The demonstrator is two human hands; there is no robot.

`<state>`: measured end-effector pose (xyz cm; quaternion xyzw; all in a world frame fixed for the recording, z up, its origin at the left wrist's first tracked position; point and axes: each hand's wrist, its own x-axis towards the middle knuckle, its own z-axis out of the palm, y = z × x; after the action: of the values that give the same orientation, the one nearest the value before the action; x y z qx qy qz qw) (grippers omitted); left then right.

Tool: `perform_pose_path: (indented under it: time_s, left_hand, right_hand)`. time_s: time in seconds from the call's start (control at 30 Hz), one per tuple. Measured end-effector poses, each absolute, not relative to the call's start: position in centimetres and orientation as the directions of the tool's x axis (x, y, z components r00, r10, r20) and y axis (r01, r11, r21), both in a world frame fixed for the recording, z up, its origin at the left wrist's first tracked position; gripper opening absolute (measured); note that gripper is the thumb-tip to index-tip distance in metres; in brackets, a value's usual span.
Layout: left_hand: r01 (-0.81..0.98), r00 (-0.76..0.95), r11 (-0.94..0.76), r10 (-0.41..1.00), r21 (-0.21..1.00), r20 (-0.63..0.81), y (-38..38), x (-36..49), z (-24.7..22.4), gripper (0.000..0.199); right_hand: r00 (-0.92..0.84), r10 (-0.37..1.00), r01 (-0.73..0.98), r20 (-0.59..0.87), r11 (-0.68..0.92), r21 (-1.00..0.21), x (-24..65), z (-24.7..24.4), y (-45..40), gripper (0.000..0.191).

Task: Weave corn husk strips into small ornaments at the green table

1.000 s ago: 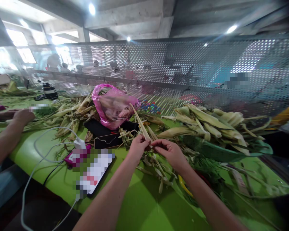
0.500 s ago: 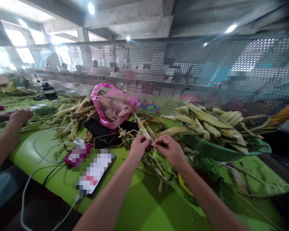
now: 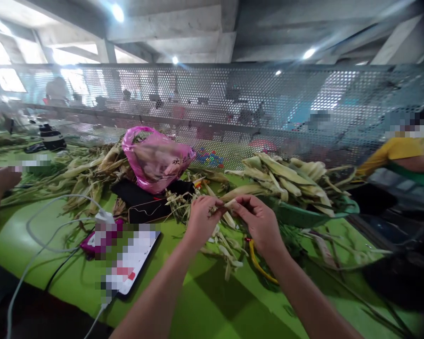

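Note:
Between my two hands runs a pale strip of corn husk (image 3: 229,204). My left hand (image 3: 205,214) pinches its left end, with thumb and fingers pressed together. The other end sits in the closed fingers of my right hand (image 3: 256,219). Below them, a cluster of knotted husk pieces (image 3: 228,252) lies on the green table. A green basin (image 3: 304,212) heaped with dry corn husks (image 3: 286,181) stands just beyond my right hand. Under my right wrist a yellow ring-shaped rim (image 3: 257,263) shows in part.
Left of my arms lie a phone (image 3: 134,263) on a white cable and a purple power strip (image 3: 102,235). A pink plastic bag (image 3: 155,157) stands behind, beside piled husks (image 3: 92,174). A perforated metal screen (image 3: 212,99) closes the far side. Another person's hand (image 3: 2,181) is at left.
The view has swung slightly right, bringing a person in yellow into sight. The long strips that stood up from my fingers are lower now, and my right hand has turned more upright.

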<state>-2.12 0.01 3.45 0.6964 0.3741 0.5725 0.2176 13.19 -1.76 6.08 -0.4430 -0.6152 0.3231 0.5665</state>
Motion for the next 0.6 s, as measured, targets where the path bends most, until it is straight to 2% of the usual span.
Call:
perform_pose_path:
  time_s: [0.07, 0.13, 0.2, 0.3, 0.4, 0.5, 0.6]
  left_hand:
    - [0.260, 0.011, -0.650, 0.742, 0.714, 0.671, -0.7, -2.6, 4.5, 0.005]
    - [0.251, -0.033, -0.684, 0.701, 0.684, 0.713, -1.6, -3.2, 5.7, 0.008]
    - [0.291, -0.048, -0.704, 0.665, 0.648, 0.745, -2.4, -3.7, 6.7, 0.009]
    - [0.267, -0.040, -0.694, 0.685, 0.669, 0.727, -3.1, -3.8, 7.3, 0.011]
    - [0.105, 0.050, -0.603, 0.797, 0.790, 0.602, -3.0, -3.2, 6.6, 0.016]
    - [-0.052, 0.187, -0.417, 0.888, 0.907, 0.419, -2.2, -2.3, 5.4, 0.023]
    - [-0.157, 0.288, -0.243, 0.916, 0.957, 0.280, -1.4, -1.7, 4.2, 0.028]
  right_hand:
    - [0.040, 0.903, 0.267, 0.427, 0.402, -0.876, 14.8, 6.6, -3.1, 0.029]
    - [0.042, 0.922, 0.487, 0.385, 0.318, -0.813, 17.2, 6.4, -4.7, 0.028]
    - [0.024, 0.961, 0.726, 0.275, 0.173, -0.665, 19.9, 5.5, -6.3, 0.019]
    - [-0.026, 0.988, 0.871, 0.152, 0.097, -0.481, 22.3, 3.2, -8.0, 0.015]
    - [-0.023, 0.989, 0.938, 0.147, 0.072, -0.338, 22.2, 1.5, -8.5, 0.028]
    - [0.051, 0.993, 0.972, 0.109, -0.025, -0.233, 21.0, 1.1, -7.7, 0.041]
    - [0.156, 0.982, 0.955, 0.102, -0.124, -0.268, 21.0, 1.4, -6.5, 0.038]
